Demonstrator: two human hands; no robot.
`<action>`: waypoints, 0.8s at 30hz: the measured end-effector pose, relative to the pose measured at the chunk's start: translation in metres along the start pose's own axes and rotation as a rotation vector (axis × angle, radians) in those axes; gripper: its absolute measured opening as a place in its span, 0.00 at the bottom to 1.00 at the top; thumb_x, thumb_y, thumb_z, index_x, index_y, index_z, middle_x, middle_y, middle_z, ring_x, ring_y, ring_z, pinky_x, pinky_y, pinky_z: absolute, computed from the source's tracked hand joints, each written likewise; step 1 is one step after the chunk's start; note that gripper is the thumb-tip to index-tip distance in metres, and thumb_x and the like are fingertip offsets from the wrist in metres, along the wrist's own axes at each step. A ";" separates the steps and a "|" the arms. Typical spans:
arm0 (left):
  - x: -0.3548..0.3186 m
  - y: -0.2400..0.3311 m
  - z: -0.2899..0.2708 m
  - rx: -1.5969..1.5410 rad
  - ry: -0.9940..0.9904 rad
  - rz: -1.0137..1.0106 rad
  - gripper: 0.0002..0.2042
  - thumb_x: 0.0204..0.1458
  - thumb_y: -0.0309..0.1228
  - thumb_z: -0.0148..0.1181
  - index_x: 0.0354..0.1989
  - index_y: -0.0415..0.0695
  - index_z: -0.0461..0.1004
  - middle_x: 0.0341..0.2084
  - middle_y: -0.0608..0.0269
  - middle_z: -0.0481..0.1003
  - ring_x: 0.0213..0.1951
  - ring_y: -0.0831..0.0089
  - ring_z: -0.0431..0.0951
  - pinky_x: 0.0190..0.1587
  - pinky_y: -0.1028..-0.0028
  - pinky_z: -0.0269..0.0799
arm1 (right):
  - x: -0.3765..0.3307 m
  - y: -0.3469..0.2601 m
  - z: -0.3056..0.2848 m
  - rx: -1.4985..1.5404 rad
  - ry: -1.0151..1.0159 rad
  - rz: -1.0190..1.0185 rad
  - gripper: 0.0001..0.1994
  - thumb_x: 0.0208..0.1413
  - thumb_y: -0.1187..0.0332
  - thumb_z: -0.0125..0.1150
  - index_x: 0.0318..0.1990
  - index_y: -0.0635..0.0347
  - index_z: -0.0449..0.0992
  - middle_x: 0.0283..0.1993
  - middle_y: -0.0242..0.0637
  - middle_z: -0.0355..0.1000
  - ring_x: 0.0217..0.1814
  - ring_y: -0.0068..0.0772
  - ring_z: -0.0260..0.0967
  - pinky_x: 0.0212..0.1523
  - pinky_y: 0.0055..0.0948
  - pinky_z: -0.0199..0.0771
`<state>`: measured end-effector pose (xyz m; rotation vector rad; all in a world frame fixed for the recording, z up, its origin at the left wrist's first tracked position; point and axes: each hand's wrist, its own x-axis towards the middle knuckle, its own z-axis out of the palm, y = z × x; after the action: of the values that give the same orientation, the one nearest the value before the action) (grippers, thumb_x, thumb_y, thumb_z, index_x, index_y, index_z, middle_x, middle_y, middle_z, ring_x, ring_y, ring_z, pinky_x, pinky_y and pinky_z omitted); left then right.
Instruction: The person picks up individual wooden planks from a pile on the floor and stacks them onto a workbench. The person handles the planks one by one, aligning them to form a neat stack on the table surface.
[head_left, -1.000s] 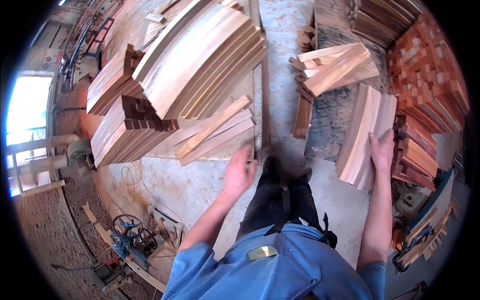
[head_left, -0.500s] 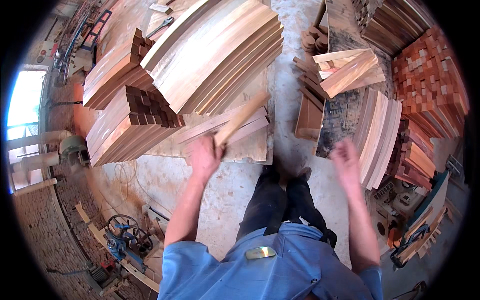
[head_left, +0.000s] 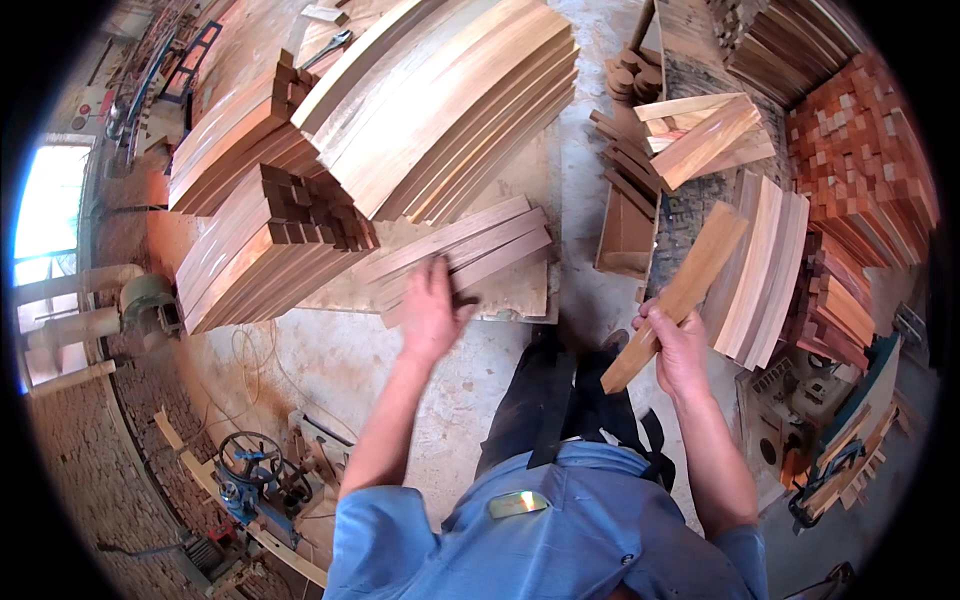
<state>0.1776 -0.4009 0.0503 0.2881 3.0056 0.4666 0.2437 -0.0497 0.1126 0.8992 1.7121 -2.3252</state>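
Head view. The left hand [head_left: 432, 312] lies palm-down, fingers spread flat, on a small stack of long, pale reddish wooden slats [head_left: 470, 252] lying on a low board worktop [head_left: 515, 292]; it presses the slats rather than gripping them. The right hand [head_left: 675, 345] is closed around the lower part of a single flat, light-brown wooden slat [head_left: 680, 292], held tilted, its upper end pointing away from the person. Taking the small stack as landmark: just behind it rises a large pile of long curved pale wooden strips [head_left: 450, 100]; to its left, touching the worktop, sit bundles of reddish slats with square-cut ends [head_left: 265, 245]. To its right, beyond the held slat, a row of curved boards stands on edge [head_left: 765, 270]. Near the person's dark trousers [head_left: 560, 400], the concrete floor [head_left: 330, 360] shows below the stack.
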 end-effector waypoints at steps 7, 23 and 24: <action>0.030 -0.021 -0.005 0.072 -0.136 0.034 0.35 0.41 0.32 0.71 0.59 0.37 0.65 0.53 0.42 0.67 0.56 0.45 0.67 0.58 0.54 0.68 | -0.023 -0.016 -0.043 0.194 0.088 -0.044 0.13 0.62 0.70 0.59 0.52 0.59 0.67 0.37 0.38 0.71 0.38 0.32 0.74 0.42 0.35 0.77; 0.015 0.235 0.034 -0.723 -0.185 -0.073 0.27 0.46 0.30 0.68 0.54 0.36 0.66 0.41 0.51 0.76 0.42 0.62 0.78 0.47 0.66 0.74 | -0.052 -0.050 -0.240 0.078 0.441 -0.100 0.11 0.59 0.65 0.63 0.41 0.62 0.72 0.31 0.32 0.71 0.30 0.25 0.69 0.33 0.29 0.71; 0.025 0.265 0.042 -0.684 -0.125 0.005 0.29 0.46 0.32 0.69 0.56 0.37 0.66 0.42 0.50 0.76 0.42 0.60 0.79 0.47 0.65 0.74 | -0.045 -0.047 -0.246 0.037 0.423 -0.084 0.12 0.59 0.64 0.64 0.41 0.62 0.72 0.33 0.33 0.72 0.32 0.25 0.69 0.35 0.29 0.72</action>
<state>0.2037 -0.1357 0.0906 0.2496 2.5253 1.3562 0.3559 0.1780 0.1293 1.4380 1.8879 -2.3497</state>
